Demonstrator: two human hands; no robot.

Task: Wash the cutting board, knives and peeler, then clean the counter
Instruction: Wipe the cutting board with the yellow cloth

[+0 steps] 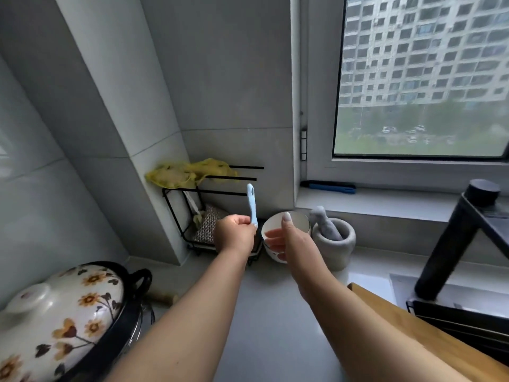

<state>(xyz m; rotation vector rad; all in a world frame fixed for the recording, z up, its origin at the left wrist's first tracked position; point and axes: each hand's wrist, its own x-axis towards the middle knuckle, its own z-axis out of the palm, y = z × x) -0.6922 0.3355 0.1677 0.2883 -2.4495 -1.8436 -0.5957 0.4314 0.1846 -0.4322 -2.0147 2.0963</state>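
My left hand (234, 235) grips a light blue peeler (252, 204) by its lower end, the handle pointing up in front of the black wire rack (176, 213). My right hand (289, 238) holds a white bowl (298, 220) at the back of the grey counter (272, 312), thumb up over the rim and fingers round its side. A wooden cutting board (413, 321) lies at the lower right, under my right forearm. A blue and black knife-like tool (329, 186) lies on the window sill.
A stone mortar with pestle (334, 241) stands right of the bowl. Yellow cloths (187, 173) hang over the rack, a patterned pad inside it. A flowered pot lid (55, 318) sits at lower left. A black faucet (451, 244) and sink rack are at right.
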